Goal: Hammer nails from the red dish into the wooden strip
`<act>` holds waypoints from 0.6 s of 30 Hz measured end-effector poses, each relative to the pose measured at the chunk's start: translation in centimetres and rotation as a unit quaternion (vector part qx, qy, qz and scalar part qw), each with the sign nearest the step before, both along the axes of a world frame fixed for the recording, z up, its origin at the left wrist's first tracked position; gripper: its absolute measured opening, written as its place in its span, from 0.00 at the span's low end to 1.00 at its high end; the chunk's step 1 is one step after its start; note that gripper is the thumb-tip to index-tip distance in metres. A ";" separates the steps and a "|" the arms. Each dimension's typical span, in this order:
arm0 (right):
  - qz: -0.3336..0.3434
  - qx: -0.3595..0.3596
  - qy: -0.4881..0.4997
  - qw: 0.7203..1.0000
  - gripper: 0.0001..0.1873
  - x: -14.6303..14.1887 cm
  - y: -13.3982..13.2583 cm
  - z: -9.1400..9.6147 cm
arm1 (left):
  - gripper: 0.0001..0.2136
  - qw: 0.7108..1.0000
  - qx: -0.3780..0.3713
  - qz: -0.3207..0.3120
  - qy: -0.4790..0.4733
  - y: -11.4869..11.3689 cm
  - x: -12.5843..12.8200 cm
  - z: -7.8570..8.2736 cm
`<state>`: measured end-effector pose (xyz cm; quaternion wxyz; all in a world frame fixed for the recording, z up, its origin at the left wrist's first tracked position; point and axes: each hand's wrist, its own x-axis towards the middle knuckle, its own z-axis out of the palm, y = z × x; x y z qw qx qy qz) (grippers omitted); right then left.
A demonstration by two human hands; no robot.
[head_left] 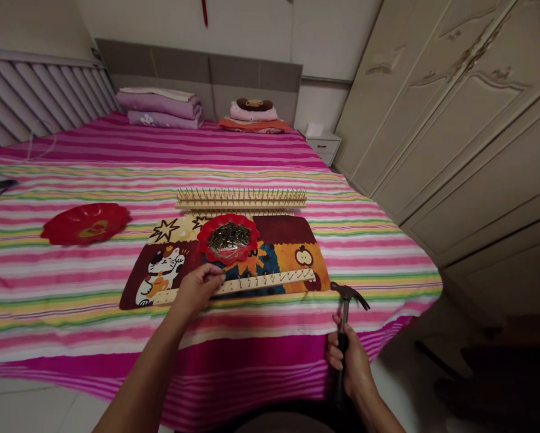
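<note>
My left hand [201, 287] is at a pale wooden strip [274, 280], thumb and fingers pinched together just above it. Whatever the fingertips hold is too small to make out. Nails [265, 278] stand in a row along the strip's right part, some of them leaning; small dark marks show on its left part. My right hand [352, 359] grips a claw hammer [343, 337] by its black handle, head up, off the strip's right end. Just beyond my left hand, a red scalloped dish [202, 239] holds a heap of loose nails [229, 238].
Under the strip and dish lies a patterned mat [292, 231] on the striped bedspread [364, 240]. Wooden strips studded with upright nails [240, 202] sit behind the dish. A red tray [83, 224] is at left. Wardrobe doors [459, 126] line the right; folded bedding [162, 109] is far back.
</note>
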<state>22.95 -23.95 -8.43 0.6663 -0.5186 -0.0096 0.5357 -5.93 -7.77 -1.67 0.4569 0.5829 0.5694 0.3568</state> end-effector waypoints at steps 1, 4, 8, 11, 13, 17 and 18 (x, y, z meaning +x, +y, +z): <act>0.001 0.000 0.001 1.000 0.23 0.0 0.0 0.0 | 0.15 1.000 -0.002 0.000 0.000 -0.3 0.1 -0.5; 0.004 0.002 0.004 1.000 0.22 0.0 0.0 0.0 | 0.12 1.000 0.009 0.001 0.014 -0.6 0.5 -1.2; 0.004 0.004 0.011 1.000 0.21 0.1 -0.1 -0.1 | 0.12 0.999 0.016 0.018 0.049 -0.7 1.1 -1.1; 0.006 0.006 0.009 1.000 0.21 0.2 -0.1 -0.1 | 0.11 0.997 0.028 0.018 0.069 -0.8 1.3 -1.0; 0.008 0.004 0.005 1.000 0.22 0.2 -0.1 -0.1 | 0.11 0.995 0.040 0.015 0.092 -0.8 1.4 -1.1; 0.012 -0.005 -0.009 1.000 0.25 0.1 0.0 -0.1 | 0.10 0.989 0.066 0.017 0.129 -1.1 1.6 -1.4; 0.010 -0.006 -0.016 1.000 0.25 0.0 0.0 0.0 | 0.10 0.988 0.074 0.016 0.133 -1.1 1.7 -1.5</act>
